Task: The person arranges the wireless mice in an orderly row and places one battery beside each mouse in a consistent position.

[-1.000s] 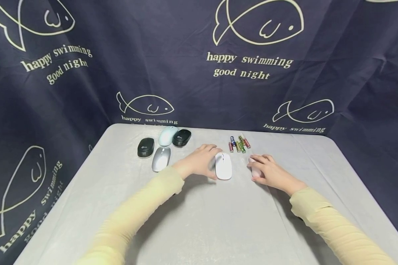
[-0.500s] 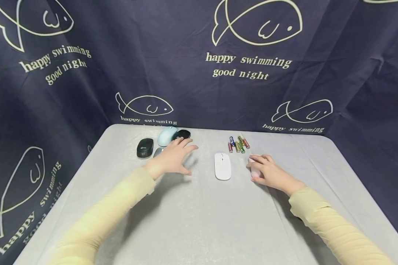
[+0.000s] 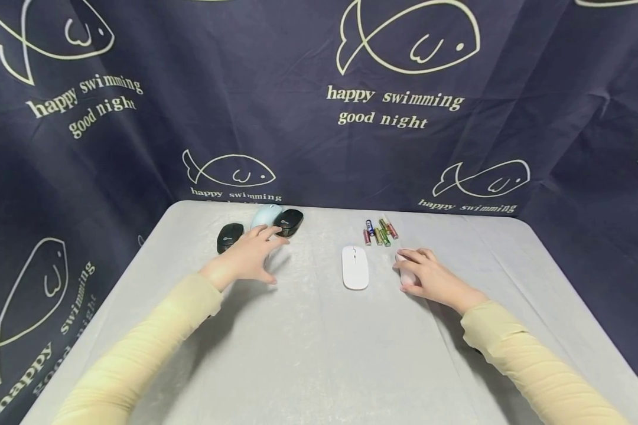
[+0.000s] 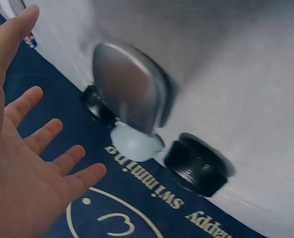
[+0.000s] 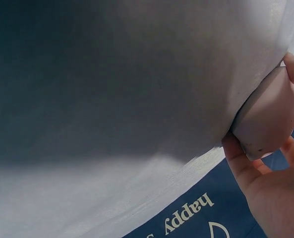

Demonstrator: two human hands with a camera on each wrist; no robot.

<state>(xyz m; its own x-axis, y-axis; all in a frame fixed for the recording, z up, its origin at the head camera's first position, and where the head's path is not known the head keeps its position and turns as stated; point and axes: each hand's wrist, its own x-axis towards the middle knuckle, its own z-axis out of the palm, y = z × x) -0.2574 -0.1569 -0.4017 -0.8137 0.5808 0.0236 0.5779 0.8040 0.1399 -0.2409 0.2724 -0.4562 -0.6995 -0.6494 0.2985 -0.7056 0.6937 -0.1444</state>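
Observation:
Fingers spread, my left hand point(image 3: 244, 254) hovers over the table's left part and holds nothing. In the left wrist view the silver mouse point(image 4: 124, 82) lies beside this hand point(image 4: 32, 168), apart from it; in the head view the hand covers that mouse. Beyond it are a light blue mouse point(image 3: 264, 215) and two black mice, one to the left point(image 3: 228, 237) and one to the right point(image 3: 289, 222). My right hand point(image 3: 430, 276) grips a pale pinkish mouse point(image 5: 270, 111) on the table, thumb and fingers at its sides. Between the hands lies a white mouse point(image 3: 355, 268).
Several small coloured batteries point(image 3: 380, 232) lie in a cluster behind the white mouse. The pale grey tabletop point(image 3: 329, 354) ends at a dark blue curtain point(image 3: 298, 118) printed with fish, at the back and both sides.
My left hand has left the white mouse's side and moved left to above the silver mouse, its fingers spread. The right hand stays on its mouse. The view has shifted slightly.

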